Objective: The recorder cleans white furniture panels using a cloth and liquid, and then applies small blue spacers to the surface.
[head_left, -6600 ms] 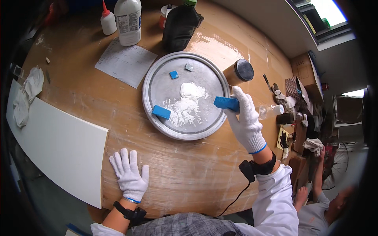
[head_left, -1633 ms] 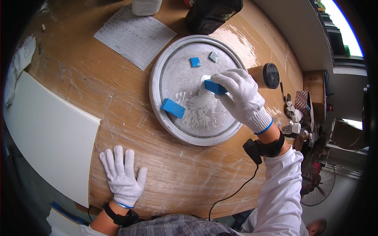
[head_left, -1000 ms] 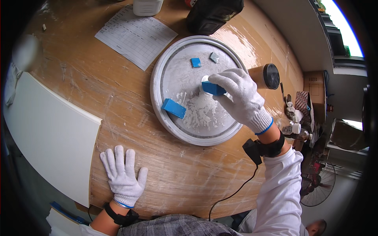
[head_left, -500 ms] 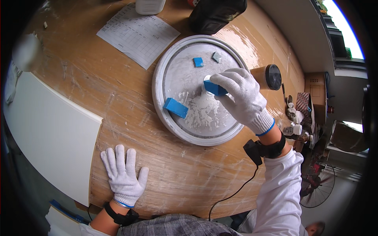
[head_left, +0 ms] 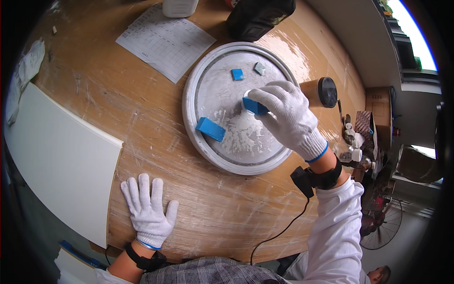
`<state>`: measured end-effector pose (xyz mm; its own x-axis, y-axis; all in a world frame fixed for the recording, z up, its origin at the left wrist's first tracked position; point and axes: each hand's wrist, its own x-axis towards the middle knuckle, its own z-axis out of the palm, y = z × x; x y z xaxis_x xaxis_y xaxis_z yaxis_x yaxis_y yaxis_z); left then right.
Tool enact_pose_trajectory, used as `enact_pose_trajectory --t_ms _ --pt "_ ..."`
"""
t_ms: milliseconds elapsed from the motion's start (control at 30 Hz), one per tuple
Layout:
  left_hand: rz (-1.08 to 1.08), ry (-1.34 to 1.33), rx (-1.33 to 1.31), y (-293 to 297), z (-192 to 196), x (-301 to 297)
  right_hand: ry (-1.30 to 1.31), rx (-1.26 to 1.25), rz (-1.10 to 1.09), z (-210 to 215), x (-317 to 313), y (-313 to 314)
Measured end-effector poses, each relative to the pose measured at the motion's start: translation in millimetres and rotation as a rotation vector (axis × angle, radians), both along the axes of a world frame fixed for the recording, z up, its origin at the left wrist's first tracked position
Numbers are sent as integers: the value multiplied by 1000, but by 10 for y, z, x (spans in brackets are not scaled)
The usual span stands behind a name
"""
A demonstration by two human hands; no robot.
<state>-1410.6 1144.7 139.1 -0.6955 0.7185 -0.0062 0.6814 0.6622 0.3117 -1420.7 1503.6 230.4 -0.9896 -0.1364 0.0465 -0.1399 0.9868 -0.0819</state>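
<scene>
In a white knit glove, my right hand [head_left: 289, 111] pinches a blue block [head_left: 254, 106] over a round grey metal disc [head_left: 194, 130] with a raised rim. Beneath the block a bit of a small white round thing shows; most of it is hidden. White flakes and powder [head_left: 243, 137] lie spread on the disc just nearer to me. A second blue block [head_left: 211, 129] rests at the disc's left side, and two small square pieces, one blue [head_left: 237, 74] and one greyish [head_left: 259, 68], sit toward the far side. My gloved left hand [head_left: 150, 213] lies flat on the table, fingers spread.
A white panel [head_left: 61, 161] covers the table's left side. Written sheets [head_left: 165, 42], a white container [head_left: 179, 7] and a black jug [head_left: 257, 19] stand or lie beyond the disc. At the right are a black-lidded jar [head_left: 326, 92], bottles [head_left: 352, 155] and a fan [head_left: 383, 222].
My right hand has shifted very slightly left with the blue block. A blurred white shape at the far left is gone, and a person's head shows more at the lower right.
</scene>
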Motion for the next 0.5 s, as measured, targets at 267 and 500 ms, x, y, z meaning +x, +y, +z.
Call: enact_pose_trajectory --t_ms 267,500 --pt "2 7 21 -8 1 -1 86 -1095 -689 7 360 95" --pt "0 32 35 -1 -14 10 -64 -2023 -941 -204 625 77"
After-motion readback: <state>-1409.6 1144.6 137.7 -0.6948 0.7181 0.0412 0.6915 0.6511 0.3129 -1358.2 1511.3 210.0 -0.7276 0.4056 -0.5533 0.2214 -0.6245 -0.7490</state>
